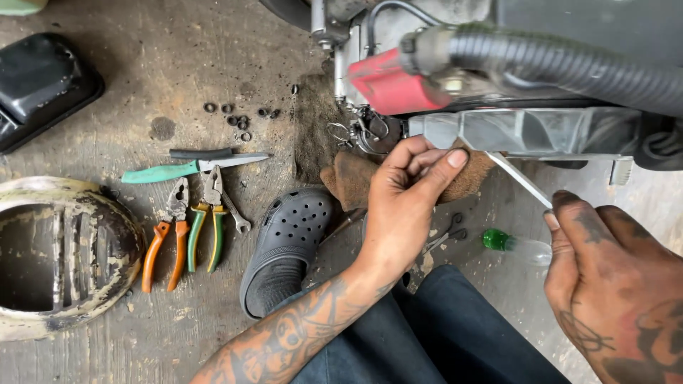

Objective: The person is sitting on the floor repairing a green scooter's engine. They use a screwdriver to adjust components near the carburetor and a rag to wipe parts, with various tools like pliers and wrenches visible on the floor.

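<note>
The left hand (405, 195) reaches up toward twelve o'clock from a tattooed forearm that enters at seven o'clock, wrist nearly straight, fingers curled inward and thumb pressed against them in a pinch. The right hand (605, 277) sits at four o'clock, its tattooed back toward the camera, thumb and forefinger closed together pointing toward eleven o'clock.

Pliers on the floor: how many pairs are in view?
2. The orange-handled pliers lie left of the person's clog; the green-and-yellow-handled pliers lie beside them on their right, below the teal-handled knife. Others may be hidden beyond the frame.
</note>
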